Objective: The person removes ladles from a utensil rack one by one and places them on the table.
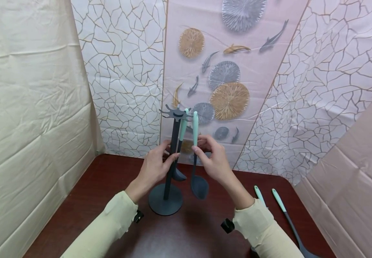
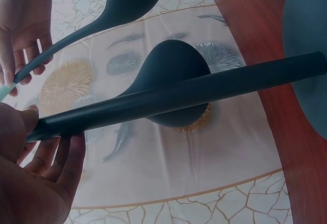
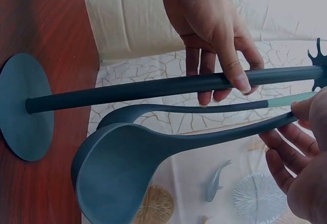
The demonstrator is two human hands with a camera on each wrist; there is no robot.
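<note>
A dark utensil stand (image 1: 167, 190) has a round base, a thin pole and a ring of hooks on top. My left hand (image 1: 152, 163) grips the pole at about mid-height, thumb across it. To its right, my right hand (image 1: 216, 159) pinches a ladle (image 1: 200, 187) where the mint-green handle meets the dark neck. The ladle is upright, bowl down, its handle top beside the hooks; whether it is hooked I cannot tell. Between ladle and pole hangs a second mint-handled utensil (image 1: 179, 175). Its rounded dark head (image 2: 173, 60) is partly hidden behind the pole in the left wrist view.
On the right of the dark red table (image 1: 108, 186) lies a long mint-handled utensil (image 1: 290, 218), running off the lower edge. Another mint handle (image 1: 258, 194) lies beside it, mostly behind the right sleeve. Patterned cloth (image 1: 124, 71) hangs along the table's back edge.
</note>
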